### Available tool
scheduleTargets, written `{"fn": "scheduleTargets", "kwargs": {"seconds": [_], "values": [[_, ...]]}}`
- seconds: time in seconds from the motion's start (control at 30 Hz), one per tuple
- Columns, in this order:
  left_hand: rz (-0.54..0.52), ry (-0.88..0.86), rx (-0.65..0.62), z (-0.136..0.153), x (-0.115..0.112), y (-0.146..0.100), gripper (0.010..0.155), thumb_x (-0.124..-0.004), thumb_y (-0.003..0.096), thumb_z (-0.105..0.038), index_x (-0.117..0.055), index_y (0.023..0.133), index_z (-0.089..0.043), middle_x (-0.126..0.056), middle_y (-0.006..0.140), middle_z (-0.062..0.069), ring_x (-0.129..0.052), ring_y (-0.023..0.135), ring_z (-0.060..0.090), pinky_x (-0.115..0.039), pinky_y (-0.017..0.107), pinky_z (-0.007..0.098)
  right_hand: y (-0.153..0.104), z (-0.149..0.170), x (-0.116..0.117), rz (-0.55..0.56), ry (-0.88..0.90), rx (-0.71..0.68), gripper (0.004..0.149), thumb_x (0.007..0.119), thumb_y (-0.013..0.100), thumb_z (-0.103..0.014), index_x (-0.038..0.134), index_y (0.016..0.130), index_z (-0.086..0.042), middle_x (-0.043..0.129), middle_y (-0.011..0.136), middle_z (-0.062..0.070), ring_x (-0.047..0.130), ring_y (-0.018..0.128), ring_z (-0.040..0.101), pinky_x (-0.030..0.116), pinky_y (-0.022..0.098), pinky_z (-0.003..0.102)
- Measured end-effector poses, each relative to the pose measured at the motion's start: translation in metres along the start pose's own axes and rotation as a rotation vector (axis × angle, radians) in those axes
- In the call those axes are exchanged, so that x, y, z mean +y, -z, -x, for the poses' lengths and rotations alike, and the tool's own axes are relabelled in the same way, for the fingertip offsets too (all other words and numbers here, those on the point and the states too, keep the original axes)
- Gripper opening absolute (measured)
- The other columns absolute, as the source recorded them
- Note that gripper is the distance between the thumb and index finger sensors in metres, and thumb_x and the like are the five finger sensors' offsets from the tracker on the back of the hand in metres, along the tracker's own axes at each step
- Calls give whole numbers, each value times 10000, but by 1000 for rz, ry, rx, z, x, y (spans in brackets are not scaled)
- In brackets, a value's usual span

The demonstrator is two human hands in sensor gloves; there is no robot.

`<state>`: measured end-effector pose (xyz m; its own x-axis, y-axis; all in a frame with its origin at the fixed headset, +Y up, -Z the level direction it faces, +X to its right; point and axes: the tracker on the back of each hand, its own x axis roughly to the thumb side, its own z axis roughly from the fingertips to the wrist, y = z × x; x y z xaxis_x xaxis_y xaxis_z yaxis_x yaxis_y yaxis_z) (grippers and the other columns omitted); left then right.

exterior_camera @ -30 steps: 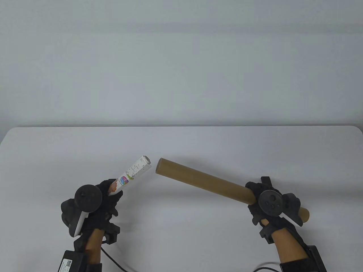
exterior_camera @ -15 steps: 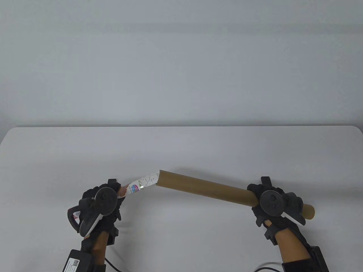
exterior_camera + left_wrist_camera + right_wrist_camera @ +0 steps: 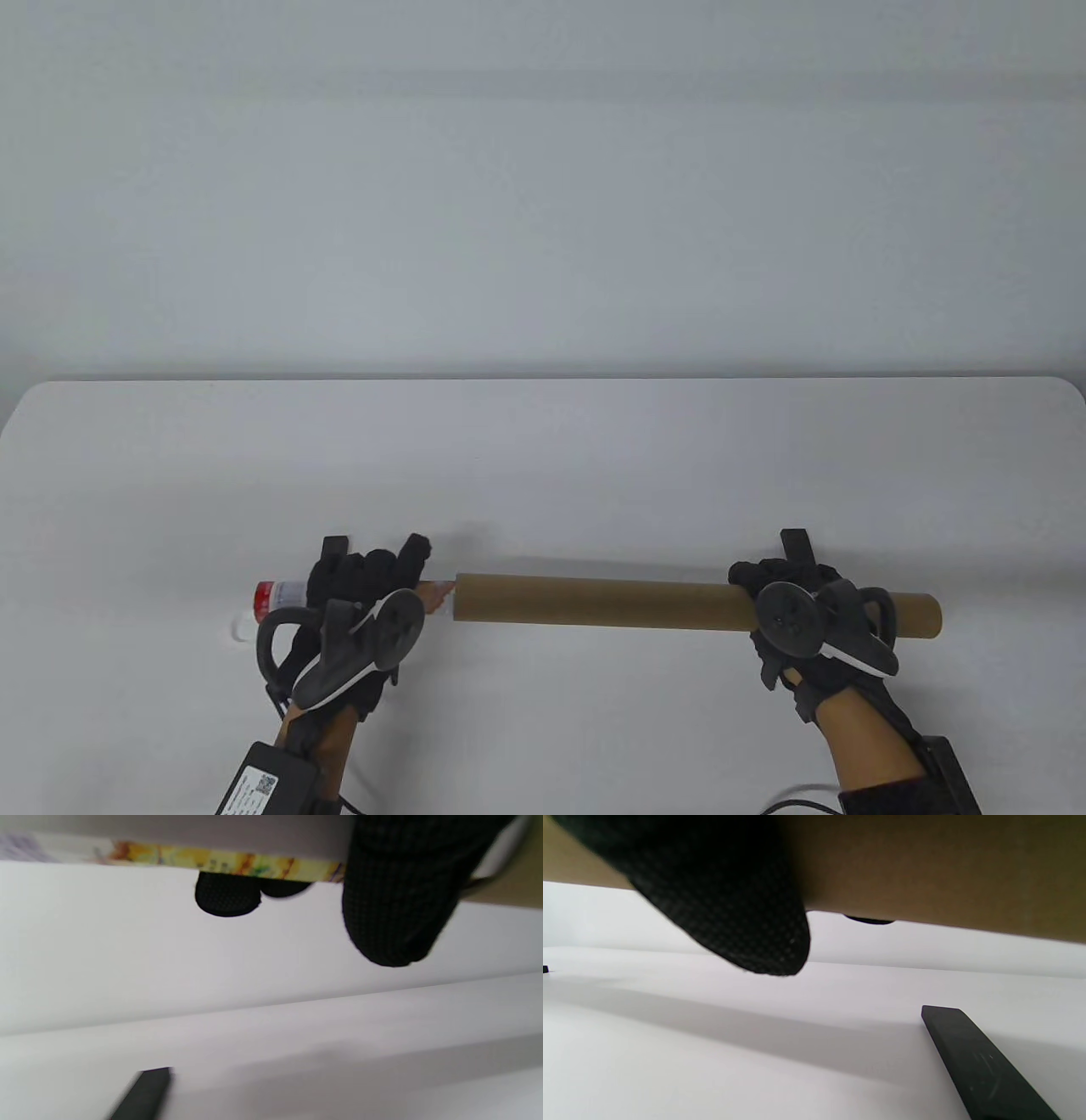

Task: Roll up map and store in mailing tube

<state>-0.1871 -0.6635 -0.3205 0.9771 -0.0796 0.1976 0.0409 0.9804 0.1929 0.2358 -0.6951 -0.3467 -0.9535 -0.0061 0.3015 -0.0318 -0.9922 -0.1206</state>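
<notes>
The brown mailing tube [image 3: 602, 601] lies level, left to right, above the white table [image 3: 543, 458]. My right hand [image 3: 797, 607] grips it near its right end; the tube fills the top of the right wrist view [image 3: 925, 866] with my thumb across it. The rolled map [image 3: 276, 596] runs into the tube's left mouth. Its red-printed left end sticks out past my left hand [image 3: 373, 586], which grips the roll just left of the tube. In the left wrist view the roll [image 3: 220, 861] shows yellow print under my fingertips [image 3: 227, 895].
A black strap end lies on the table in the right wrist view [image 3: 980, 1065], and another in the left wrist view [image 3: 144, 1094]. A cable and a labelled black box [image 3: 259, 781] sit at my left forearm. A plain grey wall stands behind the table.
The tube has swung from a slant to level. My left hand turned and moved right, and the map's front end has gone into the tube's left mouth.
</notes>
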Motion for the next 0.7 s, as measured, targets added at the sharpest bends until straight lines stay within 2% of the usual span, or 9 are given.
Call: {"fn": "scheduleTargets", "kwargs": {"seconds": [0.07, 0.13, 0.27, 0.4, 0.5, 0.7], "values": [[36, -29, -56, -14, 2, 0, 1017, -1002, 293, -602, -330, 1054, -542, -627, 1001, -125, -873, 839, 155, -607, 798, 429, 1, -6, -1, -2, -17, -18, 710, 1073, 360, -230, 725, 978, -193, 805, 881, 87, 897, 765, 405, 635, 585, 697], [43, -21, -87, -23, 4, -1, 1033, -988, 288, -627, -301, 1055, -542, -604, 1022, -125, -867, 854, 164, -609, 801, 433, 1, -8, -1, 8, -20, -27, 712, 1074, 359, -232, 725, 978, -190, 807, 879, 90, 901, 762, 408, 642, 587, 690], [32, -91, -89, -19, 8, -2, 945, -942, 304, -673, -395, 1061, -529, -636, 1048, -112, -818, 948, 172, -582, 817, 462, 0, -7, -1, 10, -9, -26, 712, 1072, 360, -234, 725, 980, -188, 807, 880, 95, 900, 760, 409, 643, 584, 689], [-52, -244, -27, 8, 19, -6, 865, -883, 323, -718, -460, 1055, -534, -598, 1096, -105, -669, 1075, 237, -475, 841, 531, 0, -1, 0, 7, 11, -2, 714, 1071, 361, -232, 723, 982, -185, 805, 880, 99, 898, 759, 411, 637, 580, 699], [-104, -408, 57, 37, 27, -11, 840, -870, 338, -717, -475, 1056, -532, -540, 1132, -100, -588, 1113, 264, -428, 850, 536, -1, 1, 1, 7, 14, 4, 714, 1072, 361, -231, 723, 983, -186, 806, 881, 98, 895, 762, 412, 634, 580, 702], [-123, -803, 165, 89, 14, -16, 820, -854, 367, -721, -489, 1067, -502, -499, 1164, -64, -553, 1126, 300, -410, 837, 560, -1, 2, 2, 14, 32, 5, 715, 1071, 361, -231, 721, 984, -188, 803, 884, 97, 893, 766, 411, 627, 584, 706]]}}
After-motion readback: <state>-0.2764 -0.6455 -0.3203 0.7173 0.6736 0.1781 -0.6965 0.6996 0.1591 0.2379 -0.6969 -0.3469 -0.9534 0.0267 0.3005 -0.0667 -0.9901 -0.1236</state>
